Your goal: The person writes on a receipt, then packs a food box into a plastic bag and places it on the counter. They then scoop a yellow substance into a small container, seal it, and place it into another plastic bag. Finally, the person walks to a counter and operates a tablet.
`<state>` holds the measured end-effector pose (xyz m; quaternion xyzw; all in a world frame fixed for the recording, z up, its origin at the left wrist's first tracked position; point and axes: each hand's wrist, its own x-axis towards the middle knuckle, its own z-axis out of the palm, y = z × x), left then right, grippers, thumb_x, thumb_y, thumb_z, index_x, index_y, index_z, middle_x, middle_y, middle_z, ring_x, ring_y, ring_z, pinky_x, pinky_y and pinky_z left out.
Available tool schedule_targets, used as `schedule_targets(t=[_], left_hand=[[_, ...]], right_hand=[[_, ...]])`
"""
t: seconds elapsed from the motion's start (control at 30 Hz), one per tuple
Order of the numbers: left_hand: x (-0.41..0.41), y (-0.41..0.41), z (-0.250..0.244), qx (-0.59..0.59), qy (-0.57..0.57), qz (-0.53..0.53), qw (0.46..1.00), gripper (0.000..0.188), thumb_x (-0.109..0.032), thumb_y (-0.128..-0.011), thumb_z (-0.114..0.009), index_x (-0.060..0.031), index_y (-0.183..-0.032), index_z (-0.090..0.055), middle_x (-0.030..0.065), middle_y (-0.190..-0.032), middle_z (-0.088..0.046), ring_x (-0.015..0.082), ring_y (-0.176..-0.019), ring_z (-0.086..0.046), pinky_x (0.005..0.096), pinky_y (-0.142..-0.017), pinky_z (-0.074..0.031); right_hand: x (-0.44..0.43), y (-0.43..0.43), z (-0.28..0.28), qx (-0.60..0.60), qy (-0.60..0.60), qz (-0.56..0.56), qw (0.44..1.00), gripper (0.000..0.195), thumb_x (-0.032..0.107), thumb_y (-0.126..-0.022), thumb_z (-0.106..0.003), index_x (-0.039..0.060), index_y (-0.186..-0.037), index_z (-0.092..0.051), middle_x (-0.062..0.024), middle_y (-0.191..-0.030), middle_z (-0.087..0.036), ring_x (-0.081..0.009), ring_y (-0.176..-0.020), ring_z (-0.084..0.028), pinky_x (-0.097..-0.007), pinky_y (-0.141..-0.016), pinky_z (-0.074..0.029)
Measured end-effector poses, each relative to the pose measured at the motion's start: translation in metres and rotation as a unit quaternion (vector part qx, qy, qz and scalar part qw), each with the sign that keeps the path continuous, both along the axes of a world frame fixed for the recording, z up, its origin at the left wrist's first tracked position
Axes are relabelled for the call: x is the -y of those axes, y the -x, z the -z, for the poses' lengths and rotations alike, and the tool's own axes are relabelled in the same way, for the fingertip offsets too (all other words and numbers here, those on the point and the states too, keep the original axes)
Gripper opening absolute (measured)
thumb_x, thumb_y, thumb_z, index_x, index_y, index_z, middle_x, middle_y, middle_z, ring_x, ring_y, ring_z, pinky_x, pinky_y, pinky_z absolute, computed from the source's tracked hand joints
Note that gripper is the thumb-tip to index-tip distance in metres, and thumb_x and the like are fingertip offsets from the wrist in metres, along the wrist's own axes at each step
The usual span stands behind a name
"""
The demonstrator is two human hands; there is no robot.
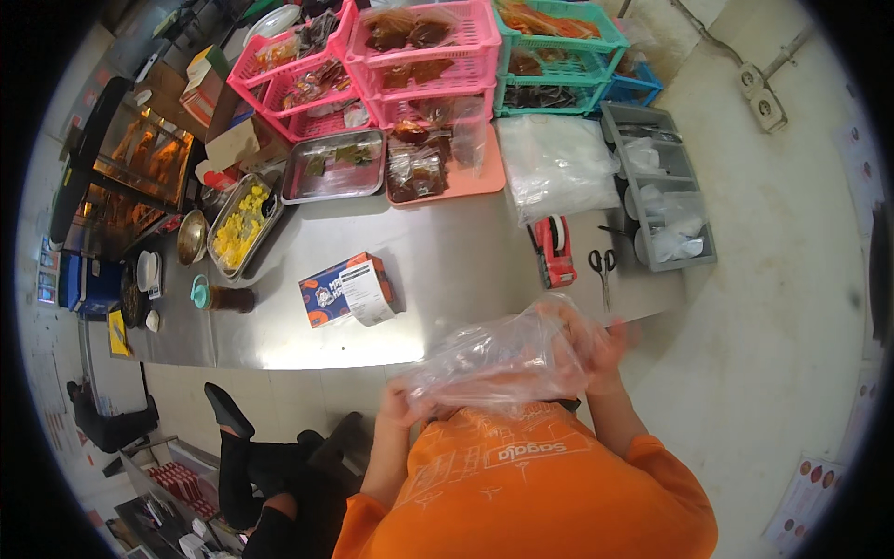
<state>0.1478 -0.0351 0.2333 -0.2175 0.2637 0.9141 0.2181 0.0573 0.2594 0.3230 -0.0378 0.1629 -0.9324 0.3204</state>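
A clear plastic bag [496, 356] is stretched between my two hands, above the near edge of the steel table [279, 349]. My left hand [401, 404] grips its left end. Around the bag's right end is my right hand [594, 346], blurred, with some fingers behind or inside the film. Beyond the bag, on the table, lies a blue and orange cardboard box [323, 295] with a printed paper slip [367, 293] on it. A red tape dispenser [559, 258] and scissors [603, 269] lie past my right hand.
At the back stand pink baskets [426, 59], green baskets [552, 105], a steel tray [335, 189], a stack of plastic bags [559, 168] and a grey divided bin [681, 258]. A pan of yellow food [241, 227] and a bottle [230, 299] are leftward. Another person's legs [241, 475] show lower left.
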Motion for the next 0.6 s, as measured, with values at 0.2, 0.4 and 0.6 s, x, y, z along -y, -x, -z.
schedule_targets(t=[0.2, 0.4, 0.6], left_hand=[[-0.018, 0.011, 0.027, -0.135, -0.266, -0.045, 0.953, 0.045, -0.024, -0.088, -0.045, 0.0042, -0.121, -0.057, 0.0150, -0.086, -0.064, 0.0262, -0.073, -0.063, 0.0427, -0.065, -0.052], [-0.079, 0.078, -0.020, 0.041, -0.111, -0.151, 0.981, 0.057, -0.022, -0.095, -0.044, -0.0176, -0.150, -0.030, -0.0014, -0.069, -0.048, 0.0112, -0.052, -0.044, 0.0252, -0.042, -0.038], [-0.071, 0.093, -0.020, -0.085, -0.240, -0.117, 0.960, 0.067, -0.022, -0.092, -0.046, -0.0134, -0.153, -0.018, 0.0022, -0.074, -0.047, 0.0127, -0.063, -0.044, 0.0273, -0.059, -0.043]], right_hand=[[-0.055, 0.066, 0.085, 0.050, -0.393, 0.092, 0.914, 0.024, 0.028, -0.094, -0.059, 0.0041, -0.099, -0.059, -0.0070, -0.080, -0.061, -0.0137, -0.065, -0.057, -0.0255, -0.054, -0.043], [0.002, 0.078, 0.009, -0.419, -0.618, 0.217, 0.629, 0.022, 0.018, -0.092, -0.057, 0.0008, -0.106, -0.060, -0.0135, -0.097, -0.066, -0.0260, -0.086, -0.064, -0.0370, -0.081, -0.050], [0.030, 0.069, 0.153, -0.414, -0.695, -0.326, 0.490, 0.041, 0.020, -0.095, -0.049, 0.0027, -0.132, -0.047, -0.0206, -0.103, -0.066, -0.0342, -0.092, -0.066, -0.0443, -0.085, -0.050]])
